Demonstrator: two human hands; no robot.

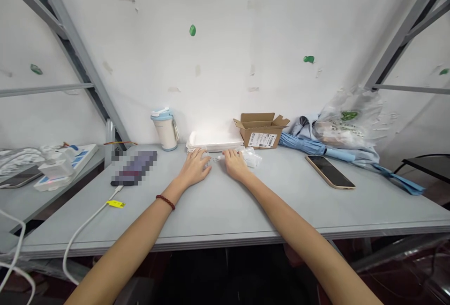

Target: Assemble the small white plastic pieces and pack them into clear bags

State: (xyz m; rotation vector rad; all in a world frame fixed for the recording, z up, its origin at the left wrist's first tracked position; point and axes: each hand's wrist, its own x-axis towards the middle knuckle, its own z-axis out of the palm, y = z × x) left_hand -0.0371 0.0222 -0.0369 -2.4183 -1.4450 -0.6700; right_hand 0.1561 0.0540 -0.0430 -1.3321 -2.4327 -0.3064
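Clear plastic piece (217,158) lies crosswise between our left hand (195,167) and right hand (235,164); both equally near; gripping or open, we cannot tell.

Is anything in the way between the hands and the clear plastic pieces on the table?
Nothing visible. The left hand and right hand rest right at the clear plastic pieces before the white tray; the cardboard box and cup stand aside.

No wording is legible anywhere: the white label (262,140) on the cardboard box (262,124) shows print and barcode marks too small to read, and the green logo (348,115) on the plastic bag (365,108) is blurred.
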